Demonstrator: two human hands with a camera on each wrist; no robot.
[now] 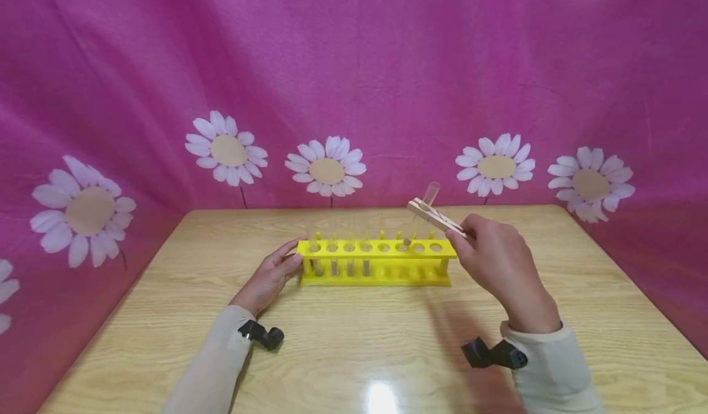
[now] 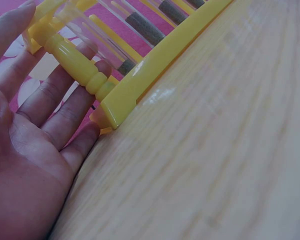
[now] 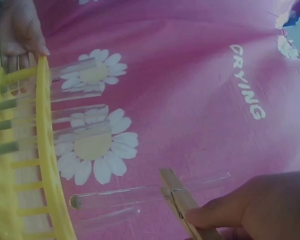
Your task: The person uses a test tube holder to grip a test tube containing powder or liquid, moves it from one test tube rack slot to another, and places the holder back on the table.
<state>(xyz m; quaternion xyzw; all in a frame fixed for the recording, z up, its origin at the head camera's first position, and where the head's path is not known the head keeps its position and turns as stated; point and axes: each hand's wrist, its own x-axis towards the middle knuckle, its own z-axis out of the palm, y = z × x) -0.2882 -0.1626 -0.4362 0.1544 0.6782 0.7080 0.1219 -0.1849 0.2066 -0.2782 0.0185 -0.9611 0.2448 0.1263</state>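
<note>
My left hand holds the left end of a yellow test tube rack; its thumb is at the top and its fingers go behind the end post. Between thumb and fingers, my right hand pinches a wooden clothespin-style test tube clamp. The clamp grips a clear test tube, tilted over the right half of the rack, with a little dark matter at its bottom. Several upright test tubes with dark grey contents stand in the rack's left holes.
The rack stands on a light wood-grain table. A pink cloth printed with white daisies hangs behind and at the sides. Below the clamped tube in the right wrist view, another clear tube shape shows faintly.
</note>
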